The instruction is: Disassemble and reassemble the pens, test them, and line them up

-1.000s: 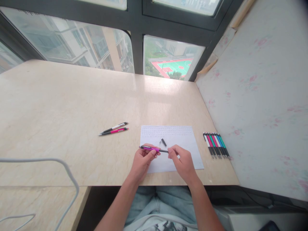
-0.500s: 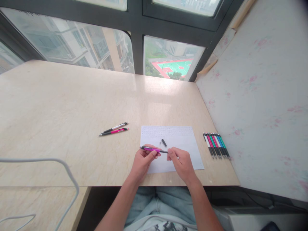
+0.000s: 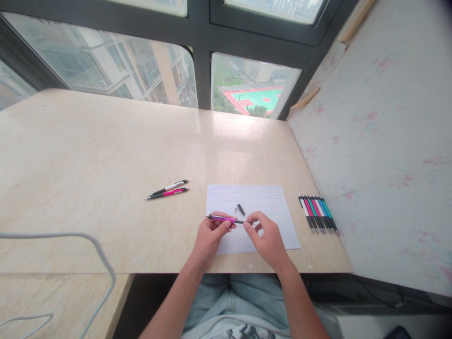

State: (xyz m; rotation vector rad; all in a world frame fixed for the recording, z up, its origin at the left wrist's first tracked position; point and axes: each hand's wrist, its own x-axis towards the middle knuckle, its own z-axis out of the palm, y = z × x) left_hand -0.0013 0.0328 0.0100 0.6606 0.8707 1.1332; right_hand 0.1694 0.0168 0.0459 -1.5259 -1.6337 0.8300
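Observation:
My left hand (image 3: 213,235) is closed round a ballpoint pen (image 3: 222,218) with a purple barrel, held nearly level above a sheet of paper. A thin dark refill (image 3: 240,221) sticks out of the pen's right end. The thumb and forefinger of my right hand (image 3: 264,235) pinch it, the other fingers curled loosely. Just beyond the pen, a black grip sleeve (image 3: 240,209) lies on the paper (image 3: 271,221). A tiny metallic piece (image 3: 235,209), perhaps the pen's tip cone, is beside it.
Two pens, a white one (image 3: 171,187) and a pink one (image 3: 173,192), lie to the left on the desk (image 3: 106,155). Several coloured pens (image 3: 318,214) are lined up at right near the wall (image 3: 381,155). A grey cable (image 3: 95,242) loops at the lower left.
My right hand's fingers have opened slightly and shifted along the refill, showing more of its end. My left hand and the pen have hardly moved.

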